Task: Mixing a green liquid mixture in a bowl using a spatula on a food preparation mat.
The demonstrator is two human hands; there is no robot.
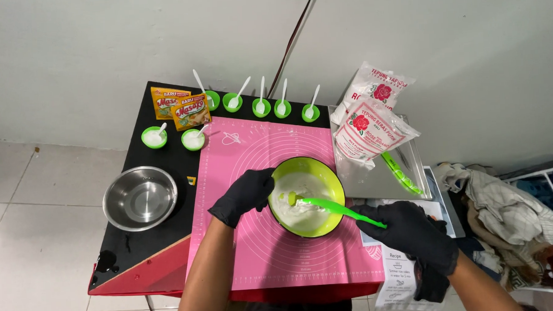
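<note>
Batter [303, 203], white and thick, sits in the lime-green mixing bowl [334, 179] at the middle of the pink silicone mat [252, 150] on your bench [169, 245]. Your left hand [244, 195], in a black glove, is curled over the bowl's near-left rim and steadies it. Your right hand [409, 229], also gloved, is closed around the handle of the green spatula [330, 207], whose blade end lies in the mix near the bowl's centre.

Judging by the look of it, you are well into the stirring: the contents read as 1 pale mass with smears up the inner wall, and no dry heap stands out, though fine lumps would be too small to tell from here.

Along the back of the bench, 5 small green cups [261, 107] stand in a row, each with a white spoon, and 2 more cups [154, 138] sit nearer the left, holding something white. Beside them lean 2 yellow seasoning sachets [190, 112], which appear unopened, so seasoning may be left to add. 2 flour bags [369, 129] rest on a steel tray [375, 181] to the right. A steel bowl [140, 198] stands bare on the left, well apart from the mat.
</note>
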